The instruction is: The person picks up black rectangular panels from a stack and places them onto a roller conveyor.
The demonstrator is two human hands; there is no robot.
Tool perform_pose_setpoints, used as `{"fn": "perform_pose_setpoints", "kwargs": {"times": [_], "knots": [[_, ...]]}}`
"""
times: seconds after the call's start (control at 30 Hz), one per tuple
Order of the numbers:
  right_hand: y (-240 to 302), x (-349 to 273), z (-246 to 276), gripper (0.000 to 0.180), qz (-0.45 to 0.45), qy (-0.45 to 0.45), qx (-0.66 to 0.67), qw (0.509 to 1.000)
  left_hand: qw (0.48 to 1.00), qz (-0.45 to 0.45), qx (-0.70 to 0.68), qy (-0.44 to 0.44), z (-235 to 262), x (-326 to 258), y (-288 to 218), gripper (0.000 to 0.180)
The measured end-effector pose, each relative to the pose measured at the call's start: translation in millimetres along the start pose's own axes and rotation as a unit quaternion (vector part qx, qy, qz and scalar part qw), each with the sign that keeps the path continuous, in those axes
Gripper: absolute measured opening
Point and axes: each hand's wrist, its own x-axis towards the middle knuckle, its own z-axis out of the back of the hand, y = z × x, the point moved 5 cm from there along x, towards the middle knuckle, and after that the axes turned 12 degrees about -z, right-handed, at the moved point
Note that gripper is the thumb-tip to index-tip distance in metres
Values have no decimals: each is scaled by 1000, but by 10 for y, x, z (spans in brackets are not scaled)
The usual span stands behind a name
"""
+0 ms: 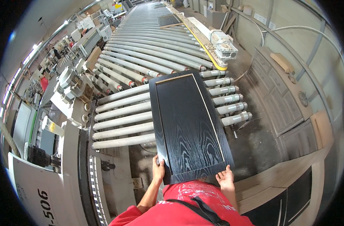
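A black wood-grain cabinet door (187,120) with a recessed centre panel and pale inner edging lies in front of me. Its far part rests over the roller conveyor (121,126), and its near end reaches to my red shirt. My left hand (158,169) grips the door's near left edge, thumb on its face and fingers partly hidden below. At the near right corner, my right hand (225,177) holds the other edge, with its thumb side on the rim and some fingers curled beneath.
A long roller line (149,34) runs away ahead, carrying another dark panel (169,20). A yellow-edged rail (202,37) borders it. To the left stands a grey machine (47,192) with a motor (38,154). Dusty drawer cabinets (273,86) line the right, with black-panelled doors (300,190) nearer.
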Motion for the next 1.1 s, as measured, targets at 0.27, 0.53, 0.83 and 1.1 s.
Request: {"fn": "perform_pose_setpoints", "kwargs": {"times": [0.27, 0.53, 0.83, 1.1], "knots": [[314, -33, -342, 30, 49, 14, 23, 998, 998, -5, 39, 41, -247, 280, -129, 51], [504, -1, -741, 23, 144, 88, 81, 982, 901, -303, 312, 14, -509, 629, -1410, 61], [145, -438, -1171, 55, 207, 24, 35, 977, 814, -463, 101, 336, -1326, 670, -1967, 39], [-451, -1319, -317, 29, 359, -172, 107, 911, 646, -518, -3, 561, -2201, 411, -1972, 36]]}}
